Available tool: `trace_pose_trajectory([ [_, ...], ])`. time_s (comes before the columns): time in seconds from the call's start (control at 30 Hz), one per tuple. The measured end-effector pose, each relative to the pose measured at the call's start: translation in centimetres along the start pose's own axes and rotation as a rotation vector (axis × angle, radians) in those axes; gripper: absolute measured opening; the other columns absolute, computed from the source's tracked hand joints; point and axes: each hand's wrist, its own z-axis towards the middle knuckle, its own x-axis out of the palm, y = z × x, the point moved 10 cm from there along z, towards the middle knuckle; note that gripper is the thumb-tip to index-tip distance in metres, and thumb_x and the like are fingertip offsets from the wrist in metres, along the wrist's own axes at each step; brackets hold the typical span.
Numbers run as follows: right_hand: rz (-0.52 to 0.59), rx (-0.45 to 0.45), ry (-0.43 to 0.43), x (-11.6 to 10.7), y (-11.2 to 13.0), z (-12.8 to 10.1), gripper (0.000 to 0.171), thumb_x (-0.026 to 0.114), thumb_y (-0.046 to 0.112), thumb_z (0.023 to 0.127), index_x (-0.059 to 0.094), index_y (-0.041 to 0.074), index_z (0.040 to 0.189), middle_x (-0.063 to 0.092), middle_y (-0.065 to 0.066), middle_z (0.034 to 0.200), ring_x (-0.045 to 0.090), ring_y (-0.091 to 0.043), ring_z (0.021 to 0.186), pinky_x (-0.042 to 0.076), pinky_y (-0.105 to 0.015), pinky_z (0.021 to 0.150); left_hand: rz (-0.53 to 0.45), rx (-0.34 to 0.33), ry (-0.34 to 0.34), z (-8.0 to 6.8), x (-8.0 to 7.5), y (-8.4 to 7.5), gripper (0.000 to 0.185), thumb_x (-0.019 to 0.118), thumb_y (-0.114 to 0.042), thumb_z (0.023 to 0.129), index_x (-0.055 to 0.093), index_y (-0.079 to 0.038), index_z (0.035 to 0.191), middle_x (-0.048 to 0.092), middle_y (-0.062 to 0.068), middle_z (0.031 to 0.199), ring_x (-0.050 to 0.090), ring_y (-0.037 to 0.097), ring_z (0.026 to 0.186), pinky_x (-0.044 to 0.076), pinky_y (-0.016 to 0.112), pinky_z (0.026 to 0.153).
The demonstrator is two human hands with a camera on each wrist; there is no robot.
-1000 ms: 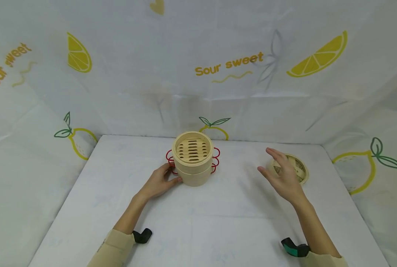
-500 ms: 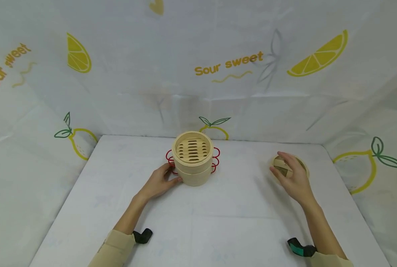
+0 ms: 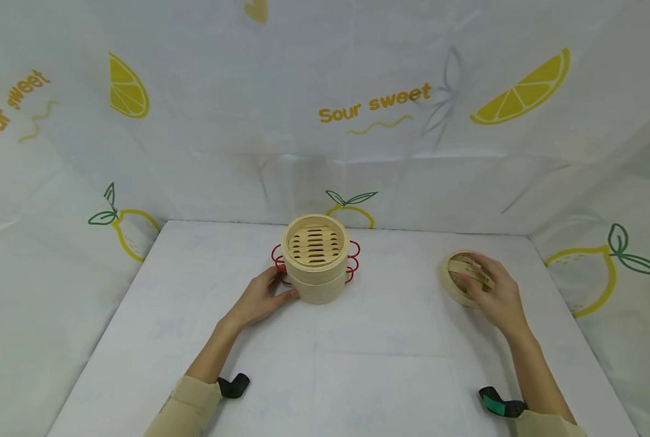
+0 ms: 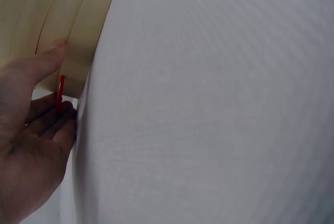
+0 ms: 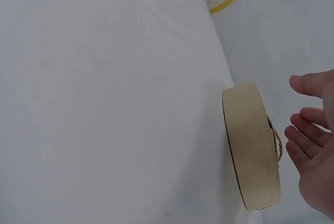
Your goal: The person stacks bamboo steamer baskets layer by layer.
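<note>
Head view: my relaxed left hand (image 3: pixel 258 297) touched a round pale-bamboo steamer stack (image 3: pixel 315 276) on the white counter (image 3: pixel 379 340); my spread right hand (image 3: pixel 501 300) hung over a round bamboo lid (image 3: pixel 457 267), probably best pinched by its loop (image 5: pixel 278 144).

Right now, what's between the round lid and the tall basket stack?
Just bare white tabletop lies between the lid and the stack, as the head view shows.

A pale, creased backdrop sheet (image 3: pixel 226 139) rises behind and beside a white-topped table (image 3: pixel 379 388); yellow lemon wedges (image 3: pixel 524 97), leafy whole-lemon outlines (image 3: pixel 611 279) and orange lettering (image 3: pixel 401 98) (it reads "Sour sweet", twice over) are printed on it.
</note>
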Motion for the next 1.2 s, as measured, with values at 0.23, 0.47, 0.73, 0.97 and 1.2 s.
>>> trace_pose_trajectory([
  [0.23, -0.025, 0.050, 0.007, -0.2, -1.1, -0.2, 0.057, 0.081, 0.006, 0.097, 0.059, -0.006, 0.148, 0.059, -0.034, 0.149, 0.049, 0.017, 0.129, 0.037, 0.009, 0.101, 0.003, -0.009, 0.002, 0.0, 0.0, 0.0, 0.064, 0.084, -0.018, 0.097, 0.056, 0.005, 0.150, 0.063, 0.023, 0.152, 0.058, 0.037, 0.149, 0.052, 0.048, 0.124],
  [0.47, -0.027, 0.050, -0.013, -0.5, -1.6, -0.4, 0.054, 0.081, 0.005, 0.097, 0.061, -0.008, 0.145, 0.061, -0.036, 0.145, 0.052, 0.020, 0.127, 0.037, 0.010, 0.102, 0.013, -0.013, -0.001, 0.0, 0.0, 0.1, 0.064, 0.084, -0.019, 0.097, 0.056, 0.005, 0.149, 0.064, 0.023, 0.151, 0.058, 0.036, 0.149, 0.052, 0.048, 0.124],
  [0.73, -0.028, 0.039, -0.026, -0.9, -2.1, -0.1, 0.045, 0.080, -0.001, 0.096, 0.066, -0.010, 0.138, 0.063, -0.038, 0.135, 0.050, 0.029, 0.115, 0.042, 0.009, 0.101, 0.011, 0.005, -0.001, -0.1, -0.1, -0.1, 0.065, 0.084, -0.019, 0.097, 0.056, 0.005, 0.150, 0.064, 0.023, 0.151, 0.058, 0.038, 0.149, 0.052, 0.049, 0.124],
  [0.97, -0.085, 0.074, -0.009, -1.1, -3.2, 0.0, 0.040, 0.078, 0.010, 0.101, 0.068, -0.008, 0.135, 0.066, -0.036, 0.136, 0.037, 0.035, 0.117, 0.032, 0.013, 0.101, 0.008, 0.000, 0.001, 0.0, 0.0, 0.0, 0.066, 0.084, -0.018, 0.097, 0.055, 0.006, 0.150, 0.063, 0.023, 0.152, 0.057, 0.038, 0.150, 0.051, 0.049, 0.125],
  [1.2, -0.105, 0.071, -0.006, -1.1, -3.5, 0.2, 0.035, 0.077, 0.012, 0.102, 0.070, -0.007, 0.130, 0.067, -0.038, 0.133, 0.035, 0.037, 0.117, 0.030, 0.013, 0.100, 0.036, 0.018, -0.012, -0.1, -0.1, -0.1, 0.065, 0.083, -0.021, 0.098, 0.056, 0.008, 0.149, 0.064, 0.026, 0.150, 0.059, 0.040, 0.147, 0.053, 0.054, 0.123],
])
